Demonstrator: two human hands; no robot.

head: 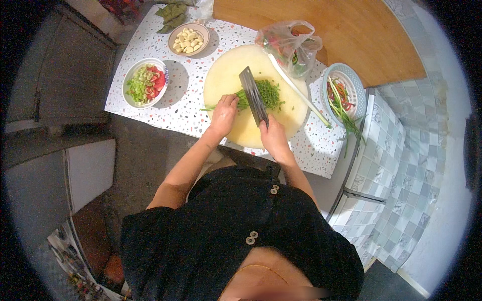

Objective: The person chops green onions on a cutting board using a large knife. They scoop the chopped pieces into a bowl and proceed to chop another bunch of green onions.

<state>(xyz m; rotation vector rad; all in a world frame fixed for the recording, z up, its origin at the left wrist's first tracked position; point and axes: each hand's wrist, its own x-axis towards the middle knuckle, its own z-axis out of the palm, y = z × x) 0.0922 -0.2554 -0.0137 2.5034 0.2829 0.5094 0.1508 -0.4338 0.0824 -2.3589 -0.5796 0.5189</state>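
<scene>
My left hand (225,114) presses a bunch of green stalks (242,99) onto the round, pale yellow cutting board (222,71). In my right hand (274,135) is the handle end of a dark cleaver (252,94), its blade standing across the stalks just right of my left fingertips. A heap of finely chopped greens (269,94) lies on the board along the blade's right side. One long white-and-green leek or scallion stalk (290,82) slants over the board's right edge onto the table. The cleaver's cutting edge is hidden.
At the left stands a bowl of chopped vegetables (146,83); behind it, a bowl of peeled garlic cloves (188,40). A clear plastic bag of peppers (292,49) touches the board's back right. A blue-rimmed colander (327,94) holds pepper strips and scallions at the right, beside the tiled wall (406,143).
</scene>
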